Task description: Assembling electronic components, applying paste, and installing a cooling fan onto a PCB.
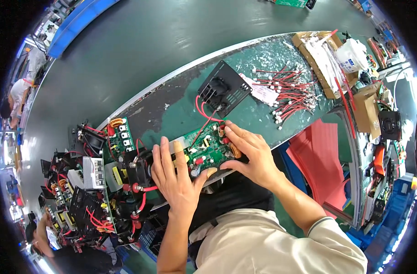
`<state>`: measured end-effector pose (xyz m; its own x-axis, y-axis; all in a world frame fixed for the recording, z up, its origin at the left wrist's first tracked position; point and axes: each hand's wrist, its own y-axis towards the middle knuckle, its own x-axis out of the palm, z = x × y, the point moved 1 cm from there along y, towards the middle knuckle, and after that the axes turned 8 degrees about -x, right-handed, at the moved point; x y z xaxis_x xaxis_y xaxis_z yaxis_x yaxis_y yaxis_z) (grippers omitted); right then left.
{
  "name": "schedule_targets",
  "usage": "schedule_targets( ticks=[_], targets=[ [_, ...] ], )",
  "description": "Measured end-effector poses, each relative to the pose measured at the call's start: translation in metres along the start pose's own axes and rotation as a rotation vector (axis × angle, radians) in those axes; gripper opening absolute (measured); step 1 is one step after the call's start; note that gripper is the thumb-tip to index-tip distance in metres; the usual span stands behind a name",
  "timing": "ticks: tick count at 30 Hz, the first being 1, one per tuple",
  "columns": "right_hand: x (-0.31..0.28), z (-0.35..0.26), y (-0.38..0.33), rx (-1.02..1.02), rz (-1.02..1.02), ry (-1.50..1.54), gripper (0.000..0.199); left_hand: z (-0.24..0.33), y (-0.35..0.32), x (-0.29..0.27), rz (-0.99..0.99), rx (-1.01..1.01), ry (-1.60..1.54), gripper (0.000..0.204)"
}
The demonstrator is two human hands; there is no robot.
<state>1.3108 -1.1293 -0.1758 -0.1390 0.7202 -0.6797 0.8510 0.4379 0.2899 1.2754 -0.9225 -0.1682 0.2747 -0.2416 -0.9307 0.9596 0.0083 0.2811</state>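
A green circuit board [209, 148] with coils, capacitors and a pale metal strip lies at the bench's near edge. My left hand [176, 178] rests over its left end, fingers stretched out flat and thumb apart; the middle finger and thumb wear yellowish finger covers. Around the board's right end, beside a copper coil, my right hand [254, 157] grips with its thumb on the near side and fingers on the far side. Red wires run from the board to a black panel with a fan [224, 89], tilted on the bench behind it.
Red-and-black connector wires [288, 93] are heaped at the far right, near an open cardboard box [320, 68]. Several circuit assemblies and black housings [87, 196] crowd the left. Red sheets [318, 160] are stacked to my right. Other people work at the far left.
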Motion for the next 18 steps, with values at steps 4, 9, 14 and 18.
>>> schedule_targets(
  ticks=[4, 9, 14, 18],
  targets=[
    [0.006, 0.002, 0.003, -0.004, 0.045, -0.010, 0.081, -0.002, 0.002, 0.004, 0.020, -0.024, 0.001, 0.086],
    [-0.004, 0.011, -0.003, 0.004, 0.122, 0.105, 0.079, 0.012, 0.014, 0.003, 0.054, 0.037, -0.029, 0.083],
    [-0.032, 0.000, -0.018, -0.059, 0.223, 0.431, 0.066, 0.008, 0.008, -0.001, 0.090, 0.019, -0.001, 0.088],
    [-0.105, 0.037, -0.094, 0.801, 0.407, 0.710, 0.016, 0.003, 0.012, 0.015, 0.154, -0.002, -0.008, 0.089]
  ],
)
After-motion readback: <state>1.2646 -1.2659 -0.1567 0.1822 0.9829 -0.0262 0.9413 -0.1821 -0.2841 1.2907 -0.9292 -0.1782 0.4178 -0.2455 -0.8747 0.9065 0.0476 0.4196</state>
